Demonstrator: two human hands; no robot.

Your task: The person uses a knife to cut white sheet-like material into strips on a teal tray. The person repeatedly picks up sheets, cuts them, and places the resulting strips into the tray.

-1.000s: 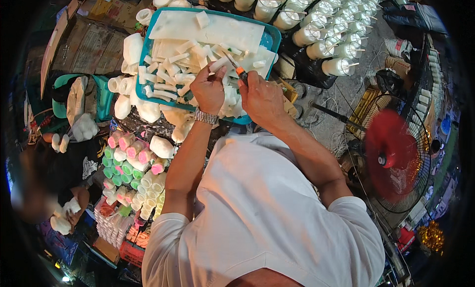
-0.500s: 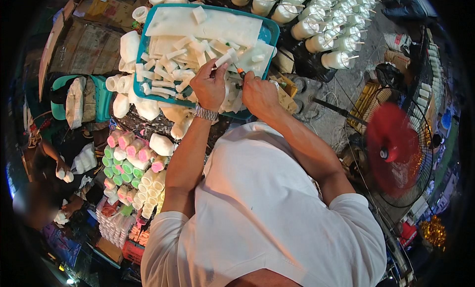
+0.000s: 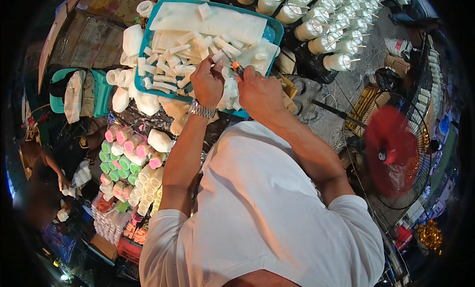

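Teal tray point(image 3: 271, 34) holds white slabs point(image 3: 225, 22) and loose offcuts point(image 3: 179, 48); over its near half the left hand point(image 3: 208, 83) pinches one short strip point(image 3: 217, 56), the right hand point(image 3: 261, 91) gripping an orange-black knife point(image 3: 238, 68) just right of it.

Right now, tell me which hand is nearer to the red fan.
Right. The right hand, at the teal tray, is left of the red fan; the left hand, also at the tray, is farther left.

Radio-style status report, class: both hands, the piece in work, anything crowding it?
Left hand pinching small white rectangular block. Right hand gripping orange-and-black-handled bladed tool. Loose white pieces crowd teal rectangular plastic tray.
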